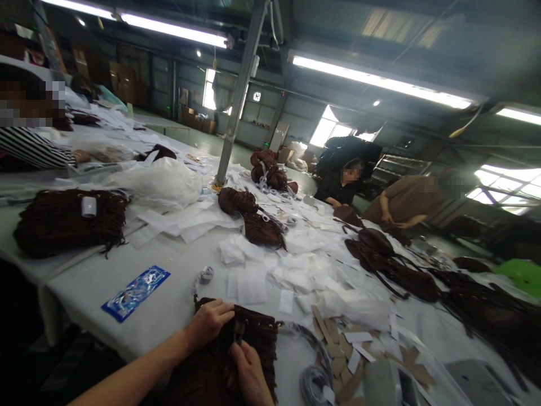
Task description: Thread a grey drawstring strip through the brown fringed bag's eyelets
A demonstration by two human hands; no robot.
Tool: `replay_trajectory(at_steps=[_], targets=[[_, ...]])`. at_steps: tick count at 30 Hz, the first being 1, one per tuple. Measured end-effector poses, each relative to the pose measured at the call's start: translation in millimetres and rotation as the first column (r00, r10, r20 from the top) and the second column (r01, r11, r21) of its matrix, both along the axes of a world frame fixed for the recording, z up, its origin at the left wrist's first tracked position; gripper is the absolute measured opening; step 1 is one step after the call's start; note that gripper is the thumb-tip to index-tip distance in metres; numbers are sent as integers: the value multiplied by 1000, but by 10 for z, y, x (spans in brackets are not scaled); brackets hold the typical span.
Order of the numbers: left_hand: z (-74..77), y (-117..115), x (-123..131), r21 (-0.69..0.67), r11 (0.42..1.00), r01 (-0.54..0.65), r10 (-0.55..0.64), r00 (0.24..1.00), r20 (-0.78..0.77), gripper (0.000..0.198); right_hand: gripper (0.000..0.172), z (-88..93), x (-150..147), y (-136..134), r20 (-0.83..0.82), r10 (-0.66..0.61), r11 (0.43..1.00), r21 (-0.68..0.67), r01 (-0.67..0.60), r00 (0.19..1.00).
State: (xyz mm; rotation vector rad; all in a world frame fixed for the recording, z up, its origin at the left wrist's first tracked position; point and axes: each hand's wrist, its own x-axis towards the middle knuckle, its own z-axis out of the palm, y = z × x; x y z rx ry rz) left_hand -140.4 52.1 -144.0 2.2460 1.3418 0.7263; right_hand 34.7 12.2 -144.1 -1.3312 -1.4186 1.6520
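Observation:
A dark brown fringed bag [262, 338] lies at the near edge of the table, a wrapped strap running from its right side to a coil. My left hand [211, 322] rests on the bag's upper left edge, fingers closed over the rim. Lower and to the right, my right hand [247, 366] pinches a dark tassel or cord end [239, 331] at the front of the bag. To the left lies a blue and white packet [136, 293].
Another fringed bag [74, 223] sits at the left. Brown bags [264, 228], white paper sheets [249, 282] and cardboard strips [338, 349] cover the table beyond and to the right. A metal post [236, 107] rises mid-table. Several people work around it.

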Motion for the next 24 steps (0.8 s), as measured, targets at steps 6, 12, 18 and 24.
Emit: replay_trajectory(at_steps=[6, 12, 18, 24], targets=[[211, -404, -385, 117, 991, 68, -67, 998, -8, 31, 55, -48, 13, -21, -27, -46, 999, 29, 46, 999], [468, -459, -40, -618, 774, -137, 514, 705, 488, 29, 54, -16, 46, -25, -55, -30, 998, 51, 33, 998], [250, -263, 543, -760, 638, 125, 564, 597, 571, 43, 39, 17, 60, -144, 107, 10, 934, 354, -47, 994], [111, -217, 625, -785, 560, 262, 649, 449, 613, 42, 43, 352, 266, 58, 466, -195, 796, 589, -138, 863]])
